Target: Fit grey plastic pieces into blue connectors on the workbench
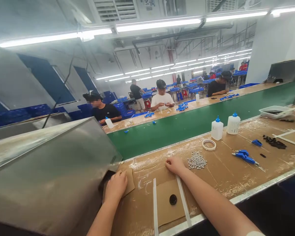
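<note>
Apparently, the right hand (175,165) has its fingers curled down at the brown table (146,168), and I cannot tell if they pinch something; just beside it, at three o'clock, is the pile of grey pieces (197,160), probably light and hard, best taken singly by the fingertips; near nine o'clock, the left hand (116,185) lies bent over a dark object (104,181), its grip hidden; this looks stiff, so the edge should give good hold.

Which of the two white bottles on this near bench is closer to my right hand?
The left bottle, beside the tape roll; the right bottle stands farther from your right hand.
</note>
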Tool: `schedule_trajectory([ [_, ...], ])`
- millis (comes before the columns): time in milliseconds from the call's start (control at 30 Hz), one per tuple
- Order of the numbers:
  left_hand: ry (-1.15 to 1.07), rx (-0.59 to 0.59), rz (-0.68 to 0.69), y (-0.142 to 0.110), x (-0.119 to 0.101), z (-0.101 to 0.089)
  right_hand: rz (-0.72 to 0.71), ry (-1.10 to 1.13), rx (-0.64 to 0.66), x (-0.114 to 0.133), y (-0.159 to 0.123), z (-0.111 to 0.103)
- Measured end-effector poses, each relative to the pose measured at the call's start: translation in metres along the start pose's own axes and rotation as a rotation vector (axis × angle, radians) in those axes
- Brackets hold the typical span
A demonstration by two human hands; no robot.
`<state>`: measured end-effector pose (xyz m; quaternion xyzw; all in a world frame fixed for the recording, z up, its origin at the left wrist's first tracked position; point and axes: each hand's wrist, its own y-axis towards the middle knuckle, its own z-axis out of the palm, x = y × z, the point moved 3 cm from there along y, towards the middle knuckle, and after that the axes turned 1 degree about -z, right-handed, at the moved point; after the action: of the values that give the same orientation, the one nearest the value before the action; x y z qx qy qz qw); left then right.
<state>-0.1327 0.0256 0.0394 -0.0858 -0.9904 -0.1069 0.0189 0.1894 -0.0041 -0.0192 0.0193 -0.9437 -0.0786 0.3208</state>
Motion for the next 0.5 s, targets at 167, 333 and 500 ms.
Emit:
schedule_trajectory([
  [167, -0.705, 0.069, 0.208, 0.023, -0.077, 0.02, 0.079, -0.068, 0.014, 0.005, 0.008, -0.003],
  [333, -0.953, 0.068, 0.327, 0.022, -0.152, 0.03, -0.012, -0.119, 0.078, 0.01, 0.001, -0.006],
  [500, -0.952, 0.071, 0.363, 0.011, -0.149, 0.035, -0.118, -0.146, 0.133, 0.018, -0.004, 0.001],
])
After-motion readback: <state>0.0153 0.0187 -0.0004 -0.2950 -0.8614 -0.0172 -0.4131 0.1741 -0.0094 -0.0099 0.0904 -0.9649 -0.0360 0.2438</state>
